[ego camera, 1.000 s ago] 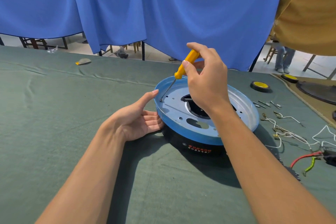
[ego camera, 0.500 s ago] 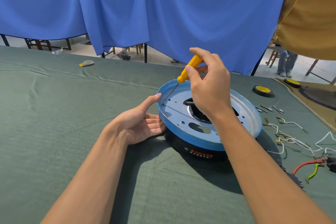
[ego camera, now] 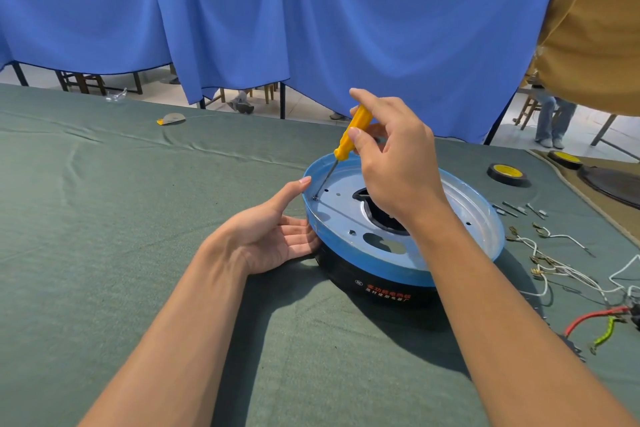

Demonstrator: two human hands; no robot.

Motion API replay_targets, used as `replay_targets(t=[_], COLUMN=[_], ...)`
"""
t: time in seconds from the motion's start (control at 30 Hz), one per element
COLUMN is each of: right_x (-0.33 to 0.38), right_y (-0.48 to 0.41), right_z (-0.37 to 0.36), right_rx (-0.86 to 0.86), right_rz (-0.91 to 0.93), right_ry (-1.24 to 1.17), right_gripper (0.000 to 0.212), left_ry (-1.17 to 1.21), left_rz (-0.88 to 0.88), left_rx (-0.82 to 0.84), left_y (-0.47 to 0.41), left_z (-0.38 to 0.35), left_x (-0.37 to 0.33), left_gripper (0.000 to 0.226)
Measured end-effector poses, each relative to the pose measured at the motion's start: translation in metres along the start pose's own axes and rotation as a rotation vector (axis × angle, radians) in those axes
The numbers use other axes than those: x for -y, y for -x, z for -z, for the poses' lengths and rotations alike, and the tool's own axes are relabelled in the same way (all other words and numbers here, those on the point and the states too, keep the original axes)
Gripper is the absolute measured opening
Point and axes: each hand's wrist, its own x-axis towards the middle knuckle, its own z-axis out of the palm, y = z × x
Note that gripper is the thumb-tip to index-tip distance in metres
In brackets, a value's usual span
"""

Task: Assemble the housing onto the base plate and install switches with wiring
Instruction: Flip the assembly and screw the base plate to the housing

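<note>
Your right hand [ego camera: 398,166] pinches the yellow handle of the screwdriver [ego camera: 353,136] between thumb and fingertips rather than wrapping it in the fist. This hold probably lets you spin the tool with small twists while pressing only lightly. The shaft slants down and to the left, and its tip sits on a screw [ego camera: 316,198] just inside the left edge of the blue-rimmed plate [ego camera: 341,215]. The slant seems to come from your wrist crossing over the plate's middle opening, so watch that the tip does not ride out of the screw head. The plate lies flat on top of the black housing [ego camera: 346,282], and both rest on the green-covered table [ego camera: 104,253], directly in front of you. Your left hand [ego camera: 273,236] is released, with straight fingers laid against the side where plate meets housing and the thumb tip touching the rim just beside the screw. It most likely serves as a brace, so the round stack neither turns nor slides under the driving force. The loose wires [ego camera: 554,267] lie on the cloth to the right, near the stack, with small metal parts [ego camera: 519,210] and a tape roll [ego camera: 507,174] beyond them. None appears joined to the assembly, so the wiring step looks unstarted.
</note>
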Motion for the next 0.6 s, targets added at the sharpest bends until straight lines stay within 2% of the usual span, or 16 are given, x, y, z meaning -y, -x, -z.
replay_targets(t=[0.13,0.23,0.37,0.47,0.6], right_x=[-0.001,0.001,0.004,0.005,0.006], right_y=[-0.003,-0.004,-0.005,-0.008,-0.011], right_z=[-0.001,-0.003,-0.009,-0.009,-0.008], right_rx=[0.037,-0.012,-0.039,0.054,0.118], right_rz=[0.024,0.030,0.033,0.037,0.017], right_ry=[0.022,0.040,0.055,0.106,0.026], right_gripper=[0.043,0.042,0.025,0.035,0.043], left_ry=[-0.006,-0.010,-0.014,-0.014,-0.022], left_rz=[-0.002,-0.011,-0.021,-0.028,-0.033], left_rx=[-0.011,-0.011,-0.008,-0.003,-0.010], left_y=[0.000,0.000,0.001,0.002,0.002], left_z=[0.000,0.000,0.000,0.000,0.000], left_x=[0.001,0.001,0.002,0.003,0.003], left_gripper=[0.086,0.091,0.089,0.088,0.091])
